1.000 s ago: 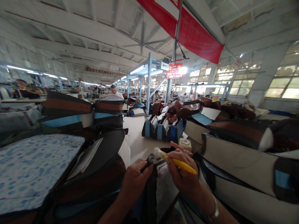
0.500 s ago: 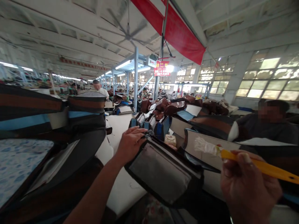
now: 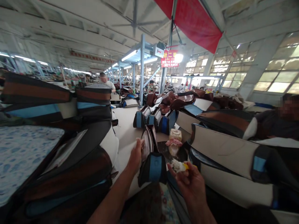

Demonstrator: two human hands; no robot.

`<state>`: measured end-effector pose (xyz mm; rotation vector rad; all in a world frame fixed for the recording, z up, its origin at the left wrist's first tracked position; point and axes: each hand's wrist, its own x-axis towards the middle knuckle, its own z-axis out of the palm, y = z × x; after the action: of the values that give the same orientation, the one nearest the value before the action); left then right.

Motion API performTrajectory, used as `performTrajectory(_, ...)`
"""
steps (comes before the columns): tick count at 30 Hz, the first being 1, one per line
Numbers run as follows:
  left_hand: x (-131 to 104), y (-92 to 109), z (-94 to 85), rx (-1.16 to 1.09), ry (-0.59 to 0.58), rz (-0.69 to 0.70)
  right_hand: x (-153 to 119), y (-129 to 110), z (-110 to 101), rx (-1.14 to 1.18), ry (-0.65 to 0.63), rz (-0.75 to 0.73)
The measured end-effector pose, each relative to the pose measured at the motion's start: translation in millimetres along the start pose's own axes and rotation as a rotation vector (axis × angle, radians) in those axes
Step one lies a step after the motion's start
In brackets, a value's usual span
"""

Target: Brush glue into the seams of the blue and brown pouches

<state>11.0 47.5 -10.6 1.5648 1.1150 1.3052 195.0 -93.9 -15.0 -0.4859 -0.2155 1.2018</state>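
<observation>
In front of me a black bag with a blue stripe down its end panel (image 3: 155, 168) stands end-on, its striped grey side facing left. My left hand (image 3: 135, 157) is at that side, fingers stretched upward and close against it; whether they press on it I cannot make out. My right hand (image 3: 192, 185), just right of the bag, is closed round a brush (image 3: 177, 165) with ragged white bristles and a yellow handle, most of which the hand hides. Beyond the brush are a pale block-shaped container (image 3: 175, 134) and a crumpled pinkish cloth or wrapping (image 3: 174, 143).
Stacked black, brown and blue bags (image 3: 93, 99) rise on the left, with a blue-patterned cloth (image 3: 28, 155) nearby. More bag pieces (image 3: 224, 149) lie at right. Several finished-looking bags (image 3: 151, 119) stand ahead on the white table (image 3: 123, 121). A person (image 3: 275, 119) sits at far right.
The bag has turned from its broad dark face to its blue-striped end. My left hand has moved from its top to its side. The right hand has brought the brush left and down.
</observation>
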Motion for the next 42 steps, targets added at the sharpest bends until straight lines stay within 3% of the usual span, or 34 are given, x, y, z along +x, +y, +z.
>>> performTrajectory(4,-86,-4,-27.3,0.036,-0.127,0.102,2,18,6,0.037,-0.017,0.109)
performTrajectory(7,-112,-5,-30.5,0.163,-0.122,0.171,-1,23,12,0.016,-0.007,0.13)
performTrajectory(10,-104,-2,-23.7,0.126,-0.151,0.156,-7,16,26,-0.061,0.018,0.041)
performTrajectory(14,-85,13,-16.3,0.079,-0.189,0.196,-17,3,55,-0.407,-0.014,-0.366)
performTrajectory(16,-82,22,-13.8,0.054,-0.202,0.206,-20,3,69,-0.702,-0.134,-0.6)
performTrajectory(19,-83,31,-11.8,0.022,-0.213,0.198,-17,8,82,-1.14,-0.443,-0.893)
performTrajectory(22,-82,35,-14.0,0.017,-0.204,0.172,-9,4,83,-1.399,-0.669,-1.053)
performTrajectory(26,-80,38,-19.9,0.022,-0.241,0.148,-2,-25,74,-1.583,-0.724,-1.162)
performTrajectory(29,-79,41,-20.2,0.022,-0.264,0.15,-7,-42,71,-1.611,-0.674,-1.271)
performTrajectory(32,-78,43,-17.3,0.002,-0.271,0.145,-16,-38,75,-1.52,-0.548,-1.223)
performTrajectory(35,-78,45,-15.8,-0.019,-0.287,0.142,-17,-27,79,-1.522,-0.644,-1.103)
performTrajectory(38,-79,45,-17.3,-0.024,-0.276,0.123,-10,-28,80,-1.6,-0.689,-1.148)
performTrajectory(42,-81,46,-18.0,-0.046,-0.268,0.094,-8,-37,85,-1.548,-0.589,-1.181)
